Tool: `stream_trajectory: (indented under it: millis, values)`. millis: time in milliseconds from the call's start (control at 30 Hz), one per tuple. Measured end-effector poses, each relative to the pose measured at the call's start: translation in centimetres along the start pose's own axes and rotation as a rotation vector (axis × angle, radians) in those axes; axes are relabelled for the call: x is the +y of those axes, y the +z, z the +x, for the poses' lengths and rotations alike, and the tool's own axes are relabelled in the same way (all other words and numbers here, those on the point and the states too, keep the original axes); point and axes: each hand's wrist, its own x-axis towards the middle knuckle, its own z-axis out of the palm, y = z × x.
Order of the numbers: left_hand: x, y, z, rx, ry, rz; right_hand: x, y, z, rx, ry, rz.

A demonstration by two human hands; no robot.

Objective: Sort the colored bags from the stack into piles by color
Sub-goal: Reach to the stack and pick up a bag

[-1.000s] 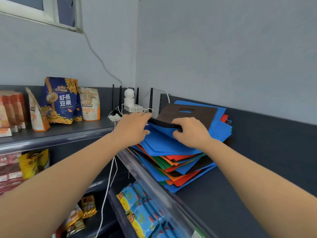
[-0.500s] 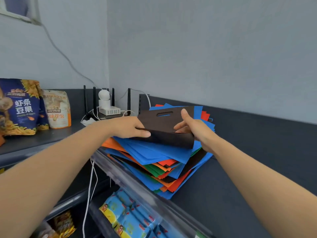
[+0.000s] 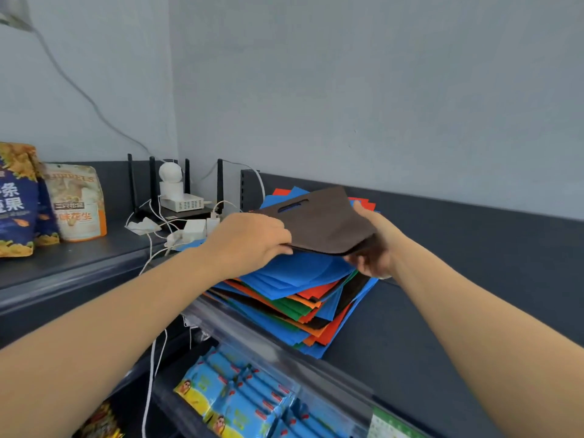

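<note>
Both hands, left (image 3: pixel 252 240) and right (image 3: pixel 371 248), pinch the brown bag (image 3: pixel 322 221) at its near edge, lifted just off the stack (image 3: pixel 294 295) on the shelf (image 3: pixel 442 311); first pick underway, next likely carry it aside to start a brown pile.

matt, felt-like cloth of the brown bag (image 3: pixel 322 222) and the stack (image 3: pixel 284 279), glossy plastic snack packets (image 3: pixel 76 203), matt dark shelf (image 3: pixel 442 311)

One head-worn wide-angle view looks forward and slightly down into a wall corner, from above the shelf (image 3: pixel 458 279). It sits close: both forearms run from the lower frame corners to the left hand (image 3: pixel 249 241) and right hand (image 3: pixel 376 248) near centre.
</note>
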Motion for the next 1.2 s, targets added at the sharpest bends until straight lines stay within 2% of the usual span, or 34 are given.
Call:
stream_trajectory:
  millis: [100, 167, 200, 267, 333, 433, 467, 533, 600, 667, 733, 867, 967, 1067, 1200]
  values:
    - [-0.4, 0.5, -0.7, 0.041, 0.055, 0.084, -0.2, -0.3, -0.5, -0.013, 0.035, -0.083]
    - [0.1, 0.4, -0.9, 0.015, 0.059, 0.072, -0.1, -0.1, -0.8, -0.012, 0.005, -0.275]
    - [0.3, 0.1, -0.8, -0.017, 0.005, 0.023, 0.0, 0.2, -0.9, 0.000, -0.033, -0.369]
    - [0.3, -0.6, -0.5, -0.140, -0.298, -0.208, 0.2, 0.8, -1.0, 0.025, -0.175, -0.467]
    - [-0.7, -0.6, -0.5, -0.119, -0.609, -0.437, 0.2, 1.2, -1.0, 0.018, -0.363, -0.441]
    - [-3.3, 0.2, -0.7, -0.104, -0.926, -0.462, 0.4, 1.2, -0.9, 0.027, -0.603, -0.358]
    - [-3.9, 0.5, -0.8, -0.142, -1.030, -0.506, 0.4, 1.2, -0.9, 0.027, -0.650, -0.328]
    - [-4.5, 0.8, -0.9, -0.178, -1.232, -0.798, 0.3, 1.1, -0.9, 0.017, -0.684, -0.240]
    - [-4.8, 0.7, -0.8, -0.086, -1.335, -1.085, 0.2, 0.9, -1.1, 0.000, -0.664, -0.151]
    - [-5.2, 0.8, -0.7, 0.023, -1.335, -1.178, 0.2, 0.9, -1.5, 0.009, -0.614, -0.145]
    - [-4.6, 0.3, -0.5, 0.108, -1.299, -1.130, 0.2, 1.0, -1.7, 0.083, -0.566, -0.247]
    - [-3.4, 0.1, 0.3, 0.125, -1.171, -1.085, 0.3, 0.5, -2.3, 0.289, -0.630, -0.361]
    - [-2.3, 0.2, 1.4, 0.132, -1.178, -1.163, 0.7, -0.7, -3.7, 0.368, -0.711, -0.365]
    - [-0.5, 0.4, 2.8, 0.165, -1.133, -1.132, 1.3, -2.6, -5.6, 0.440, -0.766, -0.334]
    - [3.4, 0.6, 4.7, 0.231, -1.040, -1.153, 2.5, -6.0, -8.5, 0.557, -0.749, -0.316]
